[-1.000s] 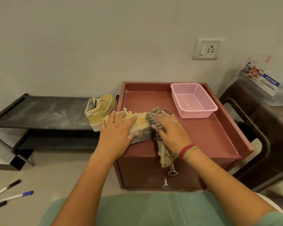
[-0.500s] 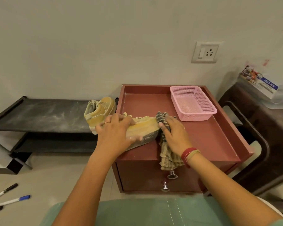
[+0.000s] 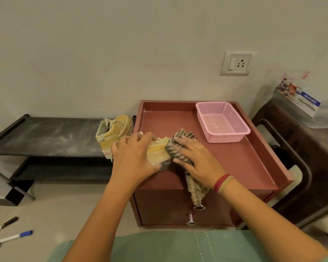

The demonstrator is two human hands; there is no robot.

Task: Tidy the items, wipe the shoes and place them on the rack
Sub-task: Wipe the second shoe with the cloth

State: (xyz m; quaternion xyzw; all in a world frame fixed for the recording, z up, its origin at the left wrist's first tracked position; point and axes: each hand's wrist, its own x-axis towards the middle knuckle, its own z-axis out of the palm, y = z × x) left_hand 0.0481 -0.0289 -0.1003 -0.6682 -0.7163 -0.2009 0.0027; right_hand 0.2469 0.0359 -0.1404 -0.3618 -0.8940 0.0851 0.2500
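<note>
On red cabinet (image 3: 235,167) | left hand (image 3: 133,159) curls round yellow shoe (image 3: 157,151) | right hand (image 3: 199,159), fingers spread, has slid striped cloth (image 3: 178,148) back over toe | wiping ongoing; other shoe (image 3: 114,133) waits on rack (image 3: 45,137).
</note>
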